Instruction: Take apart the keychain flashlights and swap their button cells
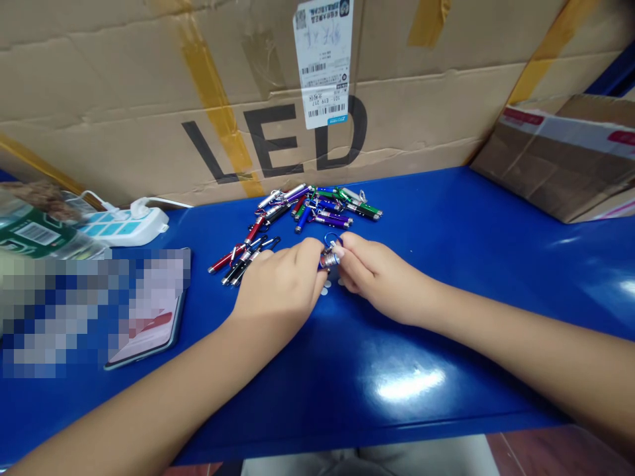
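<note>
Both of my hands meet over the middle of the blue table [476,264]. Between them is a small blue and silver keychain flashlight [328,260] with a blue clip ring on its end. My left hand [282,281] is closed round its body, hiding most of it. The fingertips of my right hand [370,268] pinch its silver end beside the clip. Below my fingers lie a few small pale round pieces [325,288], partly hidden. Just past my hands is a loose pile of similar flashlights [332,205] in several colours. Red and black ones [243,261] lie beside my left hand.
A large cardboard box [149,132] marked LED stands along the back. At left are a white power strip [124,227], a bottle [44,228] and a phone [149,317], partly blurred out. An open carton [536,162] sits at the right.
</note>
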A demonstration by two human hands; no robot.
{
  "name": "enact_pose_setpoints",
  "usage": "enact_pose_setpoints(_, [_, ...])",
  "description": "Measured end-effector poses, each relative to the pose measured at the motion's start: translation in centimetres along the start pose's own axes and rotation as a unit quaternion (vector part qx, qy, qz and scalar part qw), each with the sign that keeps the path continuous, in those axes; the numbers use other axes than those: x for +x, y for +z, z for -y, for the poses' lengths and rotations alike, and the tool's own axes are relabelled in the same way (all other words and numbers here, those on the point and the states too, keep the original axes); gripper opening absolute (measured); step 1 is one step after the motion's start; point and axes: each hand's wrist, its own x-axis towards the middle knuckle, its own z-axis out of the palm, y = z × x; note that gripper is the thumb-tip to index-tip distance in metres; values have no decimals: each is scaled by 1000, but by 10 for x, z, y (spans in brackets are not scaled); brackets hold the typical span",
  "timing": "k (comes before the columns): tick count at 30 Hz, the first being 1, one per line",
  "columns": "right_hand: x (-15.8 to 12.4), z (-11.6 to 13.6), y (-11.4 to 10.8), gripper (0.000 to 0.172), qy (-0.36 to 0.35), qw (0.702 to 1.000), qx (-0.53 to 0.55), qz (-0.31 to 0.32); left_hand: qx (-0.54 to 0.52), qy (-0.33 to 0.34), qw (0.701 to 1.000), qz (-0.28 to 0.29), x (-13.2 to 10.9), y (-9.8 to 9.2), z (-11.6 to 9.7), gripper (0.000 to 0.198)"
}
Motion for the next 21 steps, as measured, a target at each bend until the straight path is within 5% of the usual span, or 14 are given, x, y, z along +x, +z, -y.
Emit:
enact_pose_setpoints(4, [-1, -1, 3, 34, 3, 992, 127, -7, 34, 23, 999, -9, 0, -1, 2, 19])
enact_pose_setpoints(13, [1, 1, 6, 34, 44, 985, 153, -73, 6, 45, 998, 44, 1, 1, -3, 15])
enact_pose_setpoints(18, [3, -3, -10, 34, 20, 997, -55, -55, -53, -3, 997, 57, 1, -1, 4, 20])
enact_pose_setpoints(21, [3, -9, -24, 32, -14, 977, -211, -24, -113, -10, 989, 90, 2, -2, 13, 25])
